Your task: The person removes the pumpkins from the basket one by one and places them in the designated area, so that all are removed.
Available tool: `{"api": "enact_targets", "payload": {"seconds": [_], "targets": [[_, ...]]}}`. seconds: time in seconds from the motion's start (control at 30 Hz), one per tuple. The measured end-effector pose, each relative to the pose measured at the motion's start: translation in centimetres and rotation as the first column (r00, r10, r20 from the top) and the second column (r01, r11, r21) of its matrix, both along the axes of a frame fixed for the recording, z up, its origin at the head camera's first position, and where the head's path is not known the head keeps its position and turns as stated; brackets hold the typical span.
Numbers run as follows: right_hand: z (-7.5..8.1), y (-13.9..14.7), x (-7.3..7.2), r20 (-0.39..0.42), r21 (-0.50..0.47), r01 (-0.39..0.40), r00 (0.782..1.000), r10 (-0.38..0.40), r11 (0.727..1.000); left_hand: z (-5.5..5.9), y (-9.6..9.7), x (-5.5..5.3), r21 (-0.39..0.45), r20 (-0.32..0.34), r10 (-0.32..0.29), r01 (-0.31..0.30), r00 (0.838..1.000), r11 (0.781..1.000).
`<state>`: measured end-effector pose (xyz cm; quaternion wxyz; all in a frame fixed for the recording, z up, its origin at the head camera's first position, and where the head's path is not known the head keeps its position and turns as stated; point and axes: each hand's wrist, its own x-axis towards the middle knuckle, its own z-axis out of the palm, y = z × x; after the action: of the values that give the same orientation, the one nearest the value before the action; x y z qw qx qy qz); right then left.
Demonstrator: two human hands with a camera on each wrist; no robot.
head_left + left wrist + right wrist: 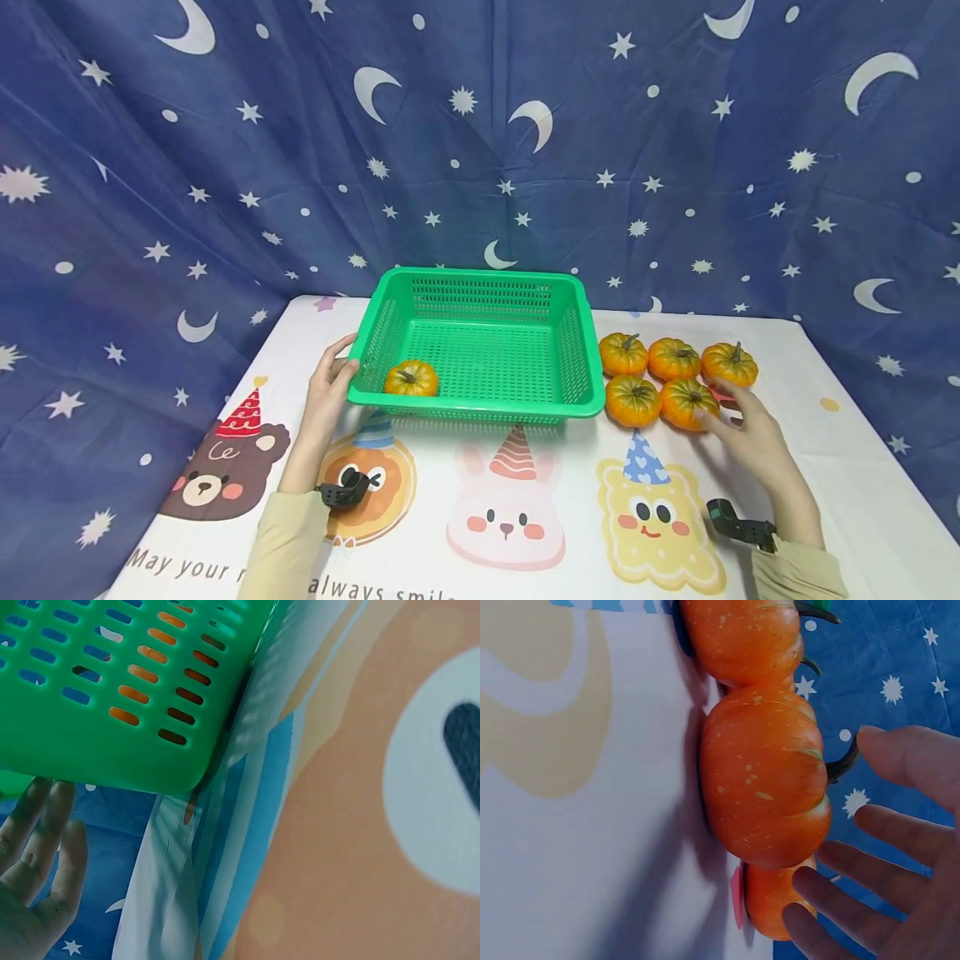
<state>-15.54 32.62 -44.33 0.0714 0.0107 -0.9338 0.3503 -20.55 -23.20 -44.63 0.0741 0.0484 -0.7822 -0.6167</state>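
Observation:
A green plastic basket (480, 407) holds one small orange pumpkin (412, 379) in its front left corner. My left hand (327, 387) is at the basket's left rim; in the left wrist view its fingers (67, 859) are fairly straight, their tips at the rim. To the right of the basket sit several small pumpkins, three in a back row and two in front. Over the front right pumpkin (686, 403) reaches my right hand (750, 433). The right wrist view shows its fingers spread, the thumb close to the stem (844, 763) of a pumpkin (765, 776).
A white tablecloth (585, 533) with cartoon animals and lettering covers the table. Behind it hangs a dark blue curtain (465, 142) with moons and stars. The nearest pumpkin to the basket (633, 400) lies just off its right side. Each wrist wears a black camera strap.

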Motion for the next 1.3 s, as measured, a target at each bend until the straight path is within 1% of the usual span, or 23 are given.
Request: {"api": "enact_targets", "payload": {"seconds": [0.17, 0.3, 0.4, 0.53, 0.73, 0.83, 0.93, 1.03, 1.23, 1.3], "targets": [[0.5, 0.0, -0.2, -0.018, 0.014, 0.022, 1.000, -0.022, 1.000, 0.1, 0.0, 0.0, -0.012, 0.006, -0.006, 0.006, 1.000, 1.000], [1.3, -0.3, -0.7, -0.029, 0.025, 0.012, 1.000, -0.011, 1.000, 0.1, 0.0, 0.1, -0.017, 0.003, -0.006, 0.006, 1.000, 1.000], [2.1, -0.7, -1.1, -0.030, 0.040, 0.000, 1.000, 0.002, 0.999, 0.1, 0.0, 0.0, -0.012, 0.002, -0.006, 0.006, 1.000, 1.000], [3.4, -1.6, -1.8, -0.037, 0.069, -0.026, 0.999, 0.029, 0.997, 0.0, 0.0, 0.1, -0.015, 0.006, -0.005, 0.005, 1.000, 1.000], [5.3, -2.9, -2.7, -0.080, 0.109, -0.071, 0.994, 0.080, 0.992, -0.1, 0.0, 0.0, -0.013, 0.008, -0.003, 0.004, 1.000, 1.000], [6.2, -3.5, -3.2, -0.084, 0.134, -0.080, 0.992, 0.091, 0.988, -0.1, 0.0, 0.0, -0.014, 0.010, 0.001, -0.001, 1.000, 1.000], [7.0, -4.3, -3.6, -0.082, 0.137, -0.098, 0.990, 0.110, 0.986, -0.1, 0.0, 0.1, -0.016, 0.005, 0.002, -0.002, 1.000, 1.000], [7.7, -5.1, -3.8, -0.081, 0.137, -0.127, 0.987, 0.139, 0.982, -0.1, -0.1, 0.1, -0.016, 0.000, 0.002, -0.002, 1.000, 1.000], [8.7, -6.5, -4.5, -0.118, 0.163, -0.166, 0.975, 0.187, 0.973, 0.0, 0.1, 0.1, -0.005, 0.003, -0.003, 0.003, 1.000, 1.000], [9.0, -7.0, -4.7, -0.117, 0.170, -0.180, 0.973, 0.202, 0.969, 0.1, 0.2, 0.1, -0.006, 0.003, -0.004, 0.004, 1.000, 1.000]]}}
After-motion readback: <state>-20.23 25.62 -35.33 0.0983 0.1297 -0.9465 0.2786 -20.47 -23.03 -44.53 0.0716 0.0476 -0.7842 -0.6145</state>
